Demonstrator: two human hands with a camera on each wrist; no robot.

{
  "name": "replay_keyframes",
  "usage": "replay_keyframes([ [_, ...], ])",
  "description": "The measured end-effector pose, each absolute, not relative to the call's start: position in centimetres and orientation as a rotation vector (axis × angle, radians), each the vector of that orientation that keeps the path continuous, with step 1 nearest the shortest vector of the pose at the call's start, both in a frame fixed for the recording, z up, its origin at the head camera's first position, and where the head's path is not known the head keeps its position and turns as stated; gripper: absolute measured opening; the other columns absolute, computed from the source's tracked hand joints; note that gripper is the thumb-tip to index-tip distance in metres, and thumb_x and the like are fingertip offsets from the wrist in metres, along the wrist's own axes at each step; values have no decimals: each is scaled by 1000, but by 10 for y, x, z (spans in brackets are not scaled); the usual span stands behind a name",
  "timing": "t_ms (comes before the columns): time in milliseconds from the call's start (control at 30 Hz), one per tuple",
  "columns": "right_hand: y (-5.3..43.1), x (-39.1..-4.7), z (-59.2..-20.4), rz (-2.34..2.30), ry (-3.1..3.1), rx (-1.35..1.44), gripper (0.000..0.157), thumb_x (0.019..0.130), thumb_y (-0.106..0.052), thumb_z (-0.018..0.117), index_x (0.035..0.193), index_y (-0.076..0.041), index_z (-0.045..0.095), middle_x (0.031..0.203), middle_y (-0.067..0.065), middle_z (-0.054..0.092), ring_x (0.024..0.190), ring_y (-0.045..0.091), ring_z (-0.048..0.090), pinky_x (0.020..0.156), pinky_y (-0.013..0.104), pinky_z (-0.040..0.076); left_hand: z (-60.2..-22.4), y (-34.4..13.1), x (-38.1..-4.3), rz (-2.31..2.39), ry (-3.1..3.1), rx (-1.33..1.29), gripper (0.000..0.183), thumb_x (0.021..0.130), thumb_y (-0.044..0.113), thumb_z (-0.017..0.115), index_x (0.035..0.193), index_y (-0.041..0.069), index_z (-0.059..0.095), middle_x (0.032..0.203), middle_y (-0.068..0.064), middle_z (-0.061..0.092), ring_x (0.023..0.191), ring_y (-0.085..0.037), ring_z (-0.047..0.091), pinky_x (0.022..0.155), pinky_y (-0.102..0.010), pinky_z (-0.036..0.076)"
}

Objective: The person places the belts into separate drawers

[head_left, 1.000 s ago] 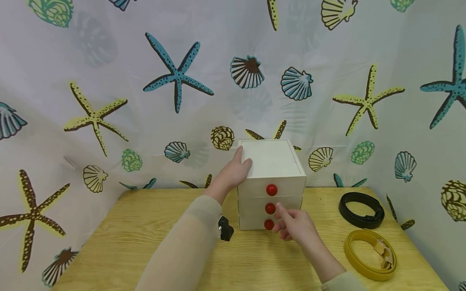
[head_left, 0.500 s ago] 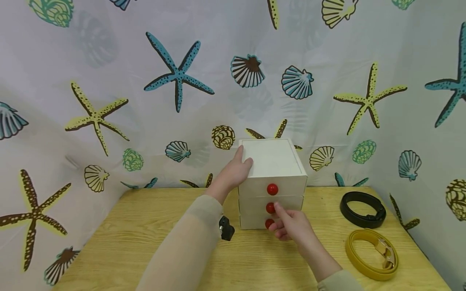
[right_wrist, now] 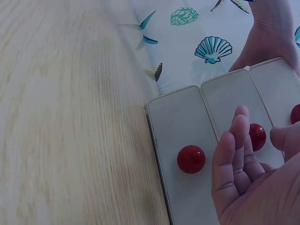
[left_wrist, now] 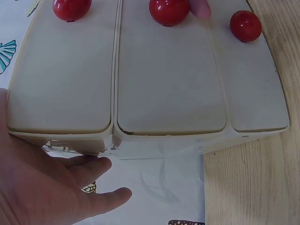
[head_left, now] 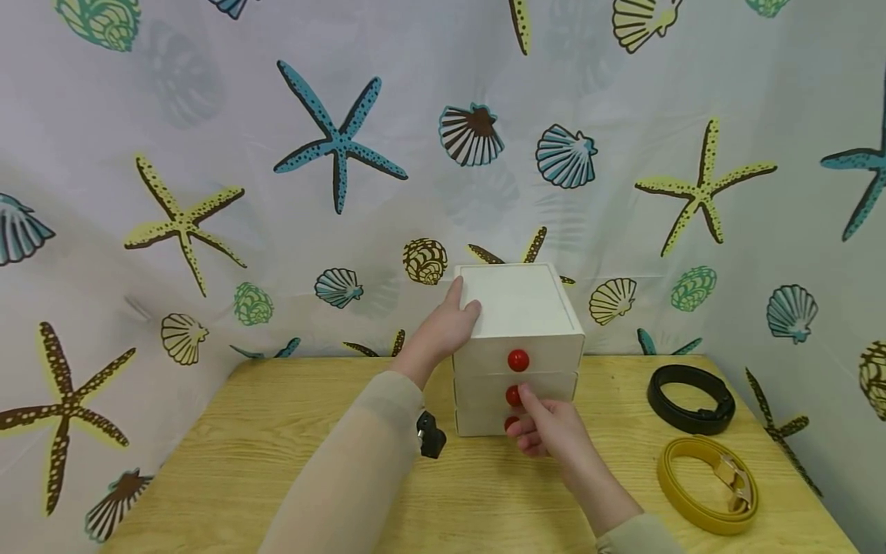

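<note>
A small white chest of drawers (head_left: 515, 304) with three stacked drawers stands on the wooden table, a red ball knob on each front. My left hand (head_left: 443, 331) rests against its upper left side, thumb on the top edge; in the left wrist view the fingers (left_wrist: 98, 173) extend along that side. My right hand (head_left: 554, 431) is at the middle drawer's red knob (right_wrist: 257, 137), fingers on the lower side and thumb on the upper, a slight gap showing at the thumb. One fingertip (left_wrist: 200, 7) appears to touch that knob. All drawers sit closed.
To the right lie a coiled black belt (head_left: 691, 398) and, nearer, a coiled yellow belt (head_left: 706, 485). A small black object (head_left: 431, 435) shows beside the left sleeve. A curtain (head_left: 388, 231) printed with starfish and shells hangs behind the table and along its sides.
My right hand has moved slightly left, bringing its fingers and thumb up to the middle knob. The left hand stays on the chest, and the drawers have not moved.
</note>
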State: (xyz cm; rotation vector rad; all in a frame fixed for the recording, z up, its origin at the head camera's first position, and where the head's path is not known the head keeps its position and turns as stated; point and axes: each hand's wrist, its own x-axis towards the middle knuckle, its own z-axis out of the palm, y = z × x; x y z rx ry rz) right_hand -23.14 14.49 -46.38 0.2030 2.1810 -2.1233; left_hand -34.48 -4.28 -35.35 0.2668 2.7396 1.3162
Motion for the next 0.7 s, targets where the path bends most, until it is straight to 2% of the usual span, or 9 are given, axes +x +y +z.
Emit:
replay_keyframes([
  [700, 135, -235, -468, -2199, 2121, 218, 62, 113, -51, 61, 113, 10, 75, 75, 6, 75, 60, 13, 64, 59, 29, 57, -354, -44, -342, 1344, 2736, 265, 75, 118, 43, 37, 180, 20, 2, 183, -15, 17, 167, -38, 21, 135, -55, 19],
])
